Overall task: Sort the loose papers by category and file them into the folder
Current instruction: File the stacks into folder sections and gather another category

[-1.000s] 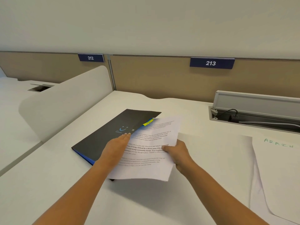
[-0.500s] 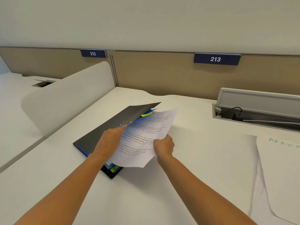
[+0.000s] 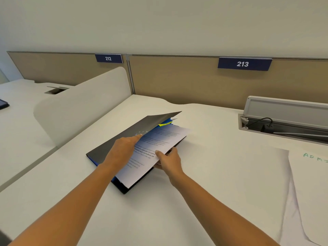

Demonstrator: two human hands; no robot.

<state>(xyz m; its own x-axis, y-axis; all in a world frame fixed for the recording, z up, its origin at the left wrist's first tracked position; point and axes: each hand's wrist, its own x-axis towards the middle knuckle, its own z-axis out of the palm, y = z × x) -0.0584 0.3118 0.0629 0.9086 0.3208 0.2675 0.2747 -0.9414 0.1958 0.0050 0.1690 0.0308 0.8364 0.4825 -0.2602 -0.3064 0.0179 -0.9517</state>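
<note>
The folder (image 3: 113, 148) lies on the surface (image 3: 213, 183), slanting from near right to far left, spine on its left side. The left hand (image 3: 120, 150) holds the cover's free edge raised; its fingers lie on top and its thumb is hidden, so this grip looks like a pinch. The right hand (image 3: 168, 160) pinches the sheet (image 3: 156, 144) at its right edge, thumb on top and fingers beneath. The sheet's long axis runs along the folder's, and its left part is tucked under the cover below a yellow tab (image 3: 165, 124). The gap lies left of the right hand, so the sheet probably needs to slide left toward the spine. A second ago the cover lay almost flat under the left palm, with the sheet riding over it; now the cover is higher and the sheet sits lower and further in.
</note>
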